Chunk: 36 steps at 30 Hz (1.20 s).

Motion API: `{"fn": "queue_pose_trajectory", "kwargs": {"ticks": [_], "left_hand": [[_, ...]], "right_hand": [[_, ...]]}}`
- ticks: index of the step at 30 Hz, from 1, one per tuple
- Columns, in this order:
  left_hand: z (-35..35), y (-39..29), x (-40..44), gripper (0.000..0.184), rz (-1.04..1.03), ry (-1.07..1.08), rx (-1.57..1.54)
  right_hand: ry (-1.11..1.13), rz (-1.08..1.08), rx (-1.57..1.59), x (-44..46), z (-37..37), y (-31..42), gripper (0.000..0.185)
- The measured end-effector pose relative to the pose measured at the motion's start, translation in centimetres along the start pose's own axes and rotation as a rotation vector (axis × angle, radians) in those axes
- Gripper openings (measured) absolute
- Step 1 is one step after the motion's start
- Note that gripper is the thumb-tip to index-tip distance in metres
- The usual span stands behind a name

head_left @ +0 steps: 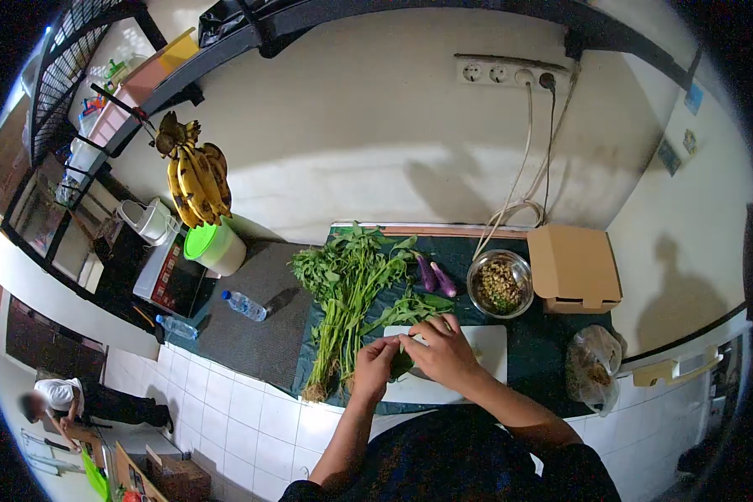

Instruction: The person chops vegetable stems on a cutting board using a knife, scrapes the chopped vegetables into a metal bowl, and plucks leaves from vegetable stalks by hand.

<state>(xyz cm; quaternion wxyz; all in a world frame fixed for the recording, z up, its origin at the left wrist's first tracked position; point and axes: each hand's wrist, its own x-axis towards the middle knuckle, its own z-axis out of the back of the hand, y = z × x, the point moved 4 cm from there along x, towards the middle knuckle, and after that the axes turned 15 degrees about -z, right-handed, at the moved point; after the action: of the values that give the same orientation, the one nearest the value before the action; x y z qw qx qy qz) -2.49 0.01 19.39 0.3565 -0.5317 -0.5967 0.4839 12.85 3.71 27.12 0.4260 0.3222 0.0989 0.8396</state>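
Above a white cutting board (pixel 492 345), my two hands meet with their fingertips close together. My left hand (pixel 376 366) is closed in a pinch, and a dark green leaf (pixel 401 362) hangs from between the hands. My right hand (pixel 442 351) also pinches at the same spot; its fingers partly hide what is held. Loose leafy greens (pixel 406 309) lie just beyond the board. To the left spreads a big bunch of leafy greens (pixel 340 293) with long stems and roots. Two purple eggplants (pixel 435 278) rest behind the loose leaves.
A metal bowl (pixel 500 284) of chopped food stands beside a cardboard box (pixel 573 266). A plastic bag (pixel 592 368) sits at the right edge. Water bottles (pixel 244 306) and a green-lidded bucket (pixel 215 248) are left. Bananas (pixel 197 180) hang above. Another person (pixel 84 402) works at lower left.
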Motion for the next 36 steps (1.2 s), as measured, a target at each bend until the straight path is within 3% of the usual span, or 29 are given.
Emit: {"fn": "queue_pose_trajectory", "kwargs": {"ticks": [5, 8, 11, 13, 16, 17, 19, 23, 27, 32, 36], "left_hand": [[0.7, 0.1, -0.2, 0.021, -0.001, -0.082, -0.051], [0.7, 0.1, -0.3, 0.021, 0.104, -0.047, -0.112], [-0.4, -1.3, -0.3, 0.022, -0.026, 0.057, 0.001], [-0.7, -1.5, -0.3, 0.025, -0.02, 0.15, 0.074], [-2.1, -2.9, -0.7, 0.024, -0.003, 0.181, 0.171], [-2.0, -2.5, -0.6, 0.024, 0.001, 0.184, 0.171], [-2.0, -1.8, -0.2, 0.03, -0.118, 0.275, 0.23], [-2.1, -1.8, -0.3, 0.028, -0.052, 0.288, 0.223], [-2.4, -2.0, -0.4, 0.024, -0.057, 0.348, 0.259], [-2.7, -1.5, -0.3, 0.024, -0.049, 0.354, 0.24], [-2.5, -1.5, 0.0, 0.021, -0.054, 0.328, 0.284]], "right_hand": [[0.059, -0.009, -0.042, -1.1, 0.5, 1.3, 0.038], [0.108, -0.069, -0.069, -1.7, 0.2, 1.3, 0.042], [0.086, -0.125, 0.129, -1.9, -0.2, 0.3, 0.038], [0.081, -0.445, 0.777, -2.4, -1.8, -2.2, 0.033], [0.15, -0.615, 0.786, -2.0, -2.5, -4.4, 0.029], [0.265, -0.674, 0.798, -1.5, -1.9, -4.7, 0.027], [0.312, -0.665, 0.801, -1.3, -2.2, -5.5, 0.026], [0.512, -0.536, 0.779, -0.7, -0.9, -5.1, 0.023], [0.486, -0.482, 0.709, -1.2, -1.7, -5.6, 0.022], [0.485, -0.676, 0.773, -2.2, -3.4, -7.0, 0.022], [0.392, -0.704, 0.74, -2.0, -2.7, -7.2, 0.021]]}}
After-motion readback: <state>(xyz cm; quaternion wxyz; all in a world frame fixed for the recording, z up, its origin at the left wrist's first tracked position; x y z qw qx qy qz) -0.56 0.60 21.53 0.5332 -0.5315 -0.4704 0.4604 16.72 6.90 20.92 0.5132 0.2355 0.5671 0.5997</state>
